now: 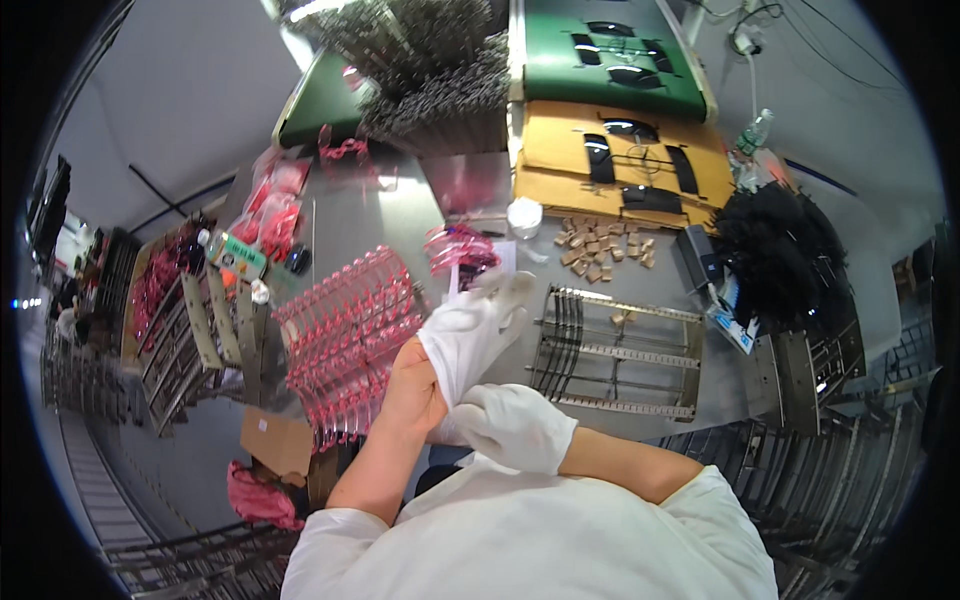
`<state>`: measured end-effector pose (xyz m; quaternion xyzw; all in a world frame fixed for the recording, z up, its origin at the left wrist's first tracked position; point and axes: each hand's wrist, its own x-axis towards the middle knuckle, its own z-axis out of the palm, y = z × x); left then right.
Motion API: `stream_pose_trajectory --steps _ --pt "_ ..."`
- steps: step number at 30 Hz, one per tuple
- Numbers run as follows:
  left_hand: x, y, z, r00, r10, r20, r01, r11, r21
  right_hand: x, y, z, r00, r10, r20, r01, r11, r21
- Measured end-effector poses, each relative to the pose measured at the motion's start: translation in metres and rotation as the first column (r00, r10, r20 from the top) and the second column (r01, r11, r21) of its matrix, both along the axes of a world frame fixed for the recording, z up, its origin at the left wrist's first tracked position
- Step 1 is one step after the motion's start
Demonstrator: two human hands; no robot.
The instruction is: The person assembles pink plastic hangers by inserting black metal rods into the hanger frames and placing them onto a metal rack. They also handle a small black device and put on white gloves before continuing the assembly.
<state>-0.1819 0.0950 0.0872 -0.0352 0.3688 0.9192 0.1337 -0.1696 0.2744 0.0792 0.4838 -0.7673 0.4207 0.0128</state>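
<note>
My left hand wears a white glove and reaches out over the metal table, its fingers stretched out with nothing held. Its glove cuff is loose and bunched at the wrist. My right hand, also in a white glove, is closed at the lower edge of that cuff and pinches it. Left of my left hand lies a metal rack lined with rows of pink, shiny pieces. A second metal rack, with black rods along its left side, lies to the right of my hands.
Beyond my hands are a bundle of pink pieces and small tan blocks. Yellow boards with black curved pieces stand at the back right. A black fibrous heap sits right; a bottle lies left.
</note>
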Motion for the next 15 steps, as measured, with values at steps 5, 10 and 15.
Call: stream_pose_trajectory --steps 5,10,15 --pt "-0.053 0.012 -0.027 0.994 -0.083 -0.075 0.085 0.996 0.022 -0.019 -0.006 0.02 0.953 0.036 -0.302 -0.004 0.994 0.105" --pt "-0.067 0.029 0.014 0.966 -0.018 -0.26 -0.009 0.995 -0.1 -0.023 -0.017 0.014 0.955 0.072 -0.288 -0.046 0.994 0.097" --pt "-0.084 0.061 0.053 0.879 0.318 -0.355 -0.374 0.922 -0.102 -0.031 -0.01 0.0 0.953 0.06 -0.298 -0.04 0.996 0.074"
